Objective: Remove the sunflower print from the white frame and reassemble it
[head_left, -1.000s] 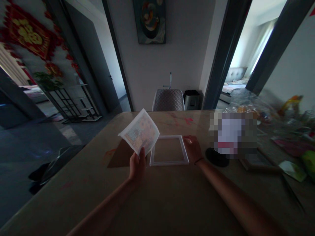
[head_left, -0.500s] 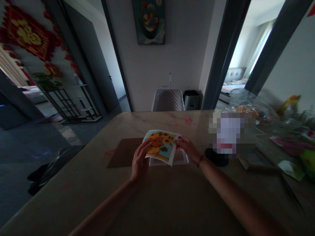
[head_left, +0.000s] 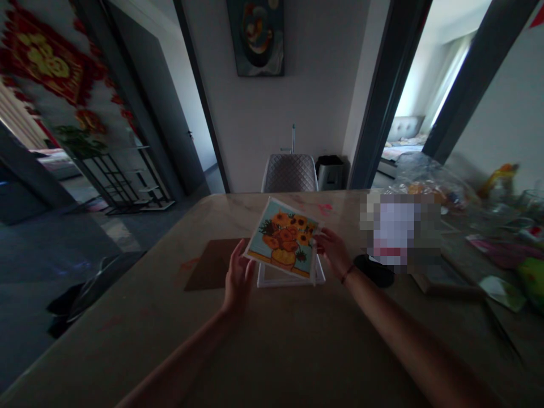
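Sunflower picture (head_left: pixel 284 239), one: held aloft, left hand (head_left: pixel 238 280) clasping its left corner, right hand (head_left: pixel 335 253) its right edge, apparently by the margins to keep it spread. White frame (head_left: pixel 283 284): below, between hands, on surface (head_left: pixel 272 345).

Head-worn view looks forward (and down) across the table (head_left: pixel 272 345).

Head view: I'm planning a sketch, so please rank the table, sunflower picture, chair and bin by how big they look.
1. Table, by far
2. Sunflower picture
3. Chair, with only its back showing
4. Bin

The picture is nearer the camera, so this ranks apparent size only.
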The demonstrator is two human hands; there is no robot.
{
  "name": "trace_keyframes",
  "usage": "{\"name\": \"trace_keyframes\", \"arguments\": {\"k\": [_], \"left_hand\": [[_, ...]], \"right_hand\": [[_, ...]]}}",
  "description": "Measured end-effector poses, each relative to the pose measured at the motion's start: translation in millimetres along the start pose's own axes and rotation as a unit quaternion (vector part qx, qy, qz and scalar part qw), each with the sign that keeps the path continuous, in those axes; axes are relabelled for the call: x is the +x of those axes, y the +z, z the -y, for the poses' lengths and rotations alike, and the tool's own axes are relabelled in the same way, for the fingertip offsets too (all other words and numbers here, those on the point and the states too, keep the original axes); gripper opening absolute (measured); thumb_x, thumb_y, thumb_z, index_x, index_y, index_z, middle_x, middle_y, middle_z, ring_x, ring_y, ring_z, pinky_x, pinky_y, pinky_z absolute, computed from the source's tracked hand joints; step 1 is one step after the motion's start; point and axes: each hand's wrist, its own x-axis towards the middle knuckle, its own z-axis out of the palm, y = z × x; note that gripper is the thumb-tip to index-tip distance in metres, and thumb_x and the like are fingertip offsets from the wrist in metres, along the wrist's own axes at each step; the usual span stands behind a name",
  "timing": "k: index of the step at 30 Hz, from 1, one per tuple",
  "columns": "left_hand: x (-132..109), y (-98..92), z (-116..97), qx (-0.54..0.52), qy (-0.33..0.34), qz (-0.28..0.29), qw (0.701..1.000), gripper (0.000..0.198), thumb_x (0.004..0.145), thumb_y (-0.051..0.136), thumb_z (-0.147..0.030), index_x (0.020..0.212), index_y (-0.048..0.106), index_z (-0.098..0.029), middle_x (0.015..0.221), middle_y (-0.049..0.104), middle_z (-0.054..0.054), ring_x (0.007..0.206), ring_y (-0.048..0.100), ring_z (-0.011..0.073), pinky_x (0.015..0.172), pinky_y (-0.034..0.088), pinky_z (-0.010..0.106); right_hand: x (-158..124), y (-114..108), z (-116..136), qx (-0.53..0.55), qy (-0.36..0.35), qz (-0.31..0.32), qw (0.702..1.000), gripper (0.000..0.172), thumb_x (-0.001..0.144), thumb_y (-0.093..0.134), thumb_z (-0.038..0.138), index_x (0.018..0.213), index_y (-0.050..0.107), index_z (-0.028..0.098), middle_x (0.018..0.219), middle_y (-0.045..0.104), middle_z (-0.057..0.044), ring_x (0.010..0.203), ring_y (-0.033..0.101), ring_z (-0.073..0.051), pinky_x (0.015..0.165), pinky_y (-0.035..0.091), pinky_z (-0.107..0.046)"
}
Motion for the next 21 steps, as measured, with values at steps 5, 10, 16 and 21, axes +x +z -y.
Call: {"name": "trace_keyframes", "arguments": {"k": [5,10,16,21], "left_hand": [[-1.0,-2.4,-8.8,-0.019,-0.049,0.078,0.996,0.052,0.075,0.045,-0.059,0.088,0.065,-0.013,0.091,0.068,0.010,0.087,0.062,0.0228,0.077,0.047,0.031],[-3.0,-1.1,-20.6,0.015,-0.056,0.150,0.987,0.057,0.070,0.045,-0.065,0.075,0.067,-0.013,0.085,0.068,0.011,0.085,0.061,0.0238,0.078,0.045,0.031],[-10.3,6.7,-17.1,-0.004,-0.119,0.076,0.990,0.044,0.072,0.053,-0.055,0.079,0.061,-0.012,0.078,0.066,0.008,0.076,0.061,0.0200,0.069,0.047,0.028],[-10.4,10.4,-13.2,0.006,-0.124,0.030,0.992,0.033,0.067,0.063,-0.045,0.076,0.059,-0.014,0.068,0.064,0.004,0.066,0.061,0.0178,0.061,0.048,0.026]], "right_hand": [[3.8,-2.5,-5.5,-0.027,-0.006,-0.005,1.000,0.026,0.058,0.064,0.031,0.082,0.060,0.022,0.069,0.064,0.003,0.056,0.055,-0.010,0.051,0.039,-0.022],[-0.7,2.4,-5.6,-0.035,-0.006,-0.067,0.997,0.037,0.054,0.065,0.033,0.087,0.056,0.021,0.065,0.062,0.003,0.054,0.054,-0.012,0.050,0.040,-0.024],[-12.3,15.6,-5.8,-0.010,-0.013,-0.022,1.000,0.040,0.056,0.065,0.034,0.091,0.049,0.022,0.073,0.062,0.002,0.061,0.059,-0.014,0.054,0.044,-0.026],[-20.1,22.3,0.8,0.011,-0.012,0.032,0.999,0.040,0.055,0.068,0.033,0.089,0.048,0.024,0.081,0.062,0.001,0.066,0.060,-0.014,0.057,0.046,-0.026]]}}
